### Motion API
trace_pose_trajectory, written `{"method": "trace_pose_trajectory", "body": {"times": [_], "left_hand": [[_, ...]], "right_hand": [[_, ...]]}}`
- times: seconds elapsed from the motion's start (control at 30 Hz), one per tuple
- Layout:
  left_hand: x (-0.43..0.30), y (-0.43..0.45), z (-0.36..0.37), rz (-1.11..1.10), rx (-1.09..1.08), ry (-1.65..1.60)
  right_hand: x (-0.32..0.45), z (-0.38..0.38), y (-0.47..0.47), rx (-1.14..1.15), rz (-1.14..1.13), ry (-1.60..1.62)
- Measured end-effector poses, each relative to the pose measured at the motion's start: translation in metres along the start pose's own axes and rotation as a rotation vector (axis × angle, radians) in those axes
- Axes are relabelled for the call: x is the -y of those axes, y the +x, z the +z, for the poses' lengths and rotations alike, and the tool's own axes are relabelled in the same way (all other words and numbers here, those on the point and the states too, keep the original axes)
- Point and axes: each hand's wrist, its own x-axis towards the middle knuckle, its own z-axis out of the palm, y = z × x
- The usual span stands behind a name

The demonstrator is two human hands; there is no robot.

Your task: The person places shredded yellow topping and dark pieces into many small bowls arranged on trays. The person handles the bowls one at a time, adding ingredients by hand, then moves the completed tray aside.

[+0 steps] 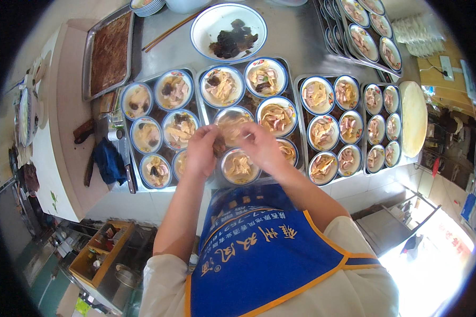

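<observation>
My left hand (203, 152) is closed around some dark brown pieces (219, 146), probably wood ear fungus. Beside it, my right hand (261, 144) is blurred, fingers drawn together; whether anything is between them I cannot tell. Both are over a blue-rimmed bowl (233, 113) of pale yellow strips, partly hidden by my fingers. Just below is another bowl of strips (241, 166). Dark pieces top the food in a bowl at the tray's upper left (222, 86) and in its neighbour (265, 77). Farther back, a large white basin (229, 53) holds dark wood ear fungus (234, 39).
More filled bowls stand on trays to the left (173, 89) and right (317, 95). Stacked trays of bowls (363, 41) rise at the back right. Chopsticks (170, 31) lie beside the basin. A knife (130, 178) and blue cloth (109, 160) are at the left edge.
</observation>
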Motion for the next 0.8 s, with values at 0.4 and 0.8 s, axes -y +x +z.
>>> {"method": "trace_pose_trajectory", "body": {"times": [0.4,0.8], "left_hand": [[0.016,0.005,0.049,-0.064,0.210,0.111],[0.028,0.008,0.082,-0.241,0.322,0.118]], "right_hand": [[-0.034,-0.021,0.001,0.076,0.091,0.554],[-0.073,-0.060,-0.006,-0.107,0.143,0.590]]}}
